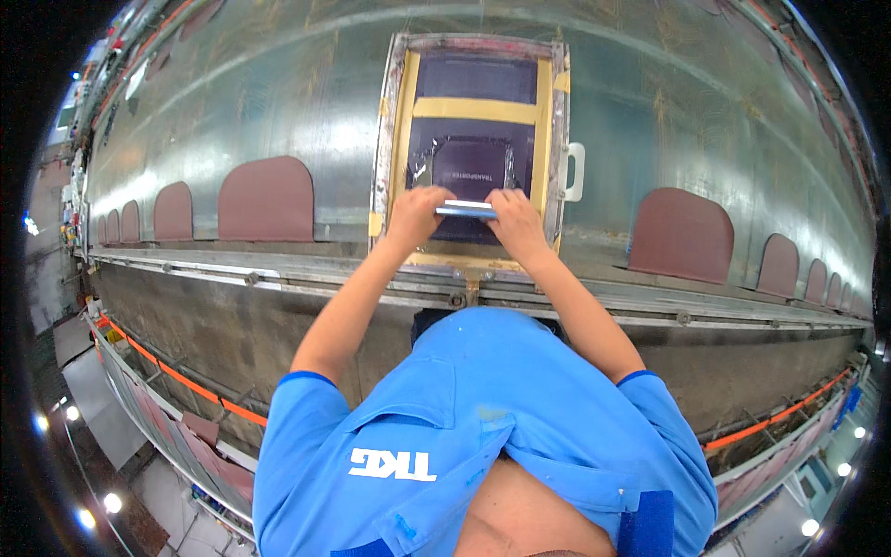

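Note:
My left hand (418, 215) and my right hand (515, 220) grip the two ends of a silver metal squeegee-like bar (464, 209), fingers curled round it. The bar lies across the lower half of a rectangular screen frame (473, 110), which has dark purple mesh, pale yellow tape along its inner edges and across it, and pale printing in the middle. A white handle (574, 172) sticks out from the frame's right side. The bar's lower edge against the mesh is too small to make out.
A long greenish board (288, 102) runs left to right, with rows of maroon rounded panels (680, 232) on both sides of the frame. A metal rail (684, 317) runs along its near edge. Behind my body are further racks with orange strips (167, 362) and maroon panels.

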`<state>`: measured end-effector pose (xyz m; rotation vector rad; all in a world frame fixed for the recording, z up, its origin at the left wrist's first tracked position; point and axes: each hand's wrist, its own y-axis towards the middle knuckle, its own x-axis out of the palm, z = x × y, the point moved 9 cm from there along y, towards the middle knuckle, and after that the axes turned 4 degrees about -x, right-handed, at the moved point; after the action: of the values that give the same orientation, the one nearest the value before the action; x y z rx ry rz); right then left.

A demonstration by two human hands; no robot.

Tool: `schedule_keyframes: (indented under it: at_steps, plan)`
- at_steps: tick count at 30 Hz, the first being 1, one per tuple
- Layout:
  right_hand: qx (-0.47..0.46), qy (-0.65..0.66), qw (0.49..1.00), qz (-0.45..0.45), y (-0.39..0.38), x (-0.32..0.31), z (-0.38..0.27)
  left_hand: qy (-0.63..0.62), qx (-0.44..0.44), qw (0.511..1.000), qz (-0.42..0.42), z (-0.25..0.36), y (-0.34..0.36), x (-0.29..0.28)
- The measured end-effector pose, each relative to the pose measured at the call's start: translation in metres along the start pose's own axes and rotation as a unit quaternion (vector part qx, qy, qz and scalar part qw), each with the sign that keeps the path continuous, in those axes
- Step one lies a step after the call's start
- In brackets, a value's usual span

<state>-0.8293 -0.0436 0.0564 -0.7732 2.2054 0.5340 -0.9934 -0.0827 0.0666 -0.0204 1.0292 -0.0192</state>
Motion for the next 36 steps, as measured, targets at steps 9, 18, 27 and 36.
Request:
schedule_keyframes:
  at_steps: [9,18,27,36]
  plan:
    - [0.186,0.056,0.943,0.269,-0.008,-0.084,0.204,-0.016,-0.006,1.000,-0.017,0.021,-0.016,-0.001]
    - [0.258,0.059,0.901,0.344,0.024,-0.100,0.199,0.050,0.051,0.997,0.040,0.018,-0.071,0.006]
    - [0.219,0.211,0.892,0.333,0.120,0.035,0.021,0.036,-0.015,0.999,0.037,-0.120,-0.135,-0.105]
    - [0.213,0.202,0.886,0.360,0.203,0.170,-0.116,-0.128,-0.291,0.938,0.137,-0.329,-0.202,-0.229]
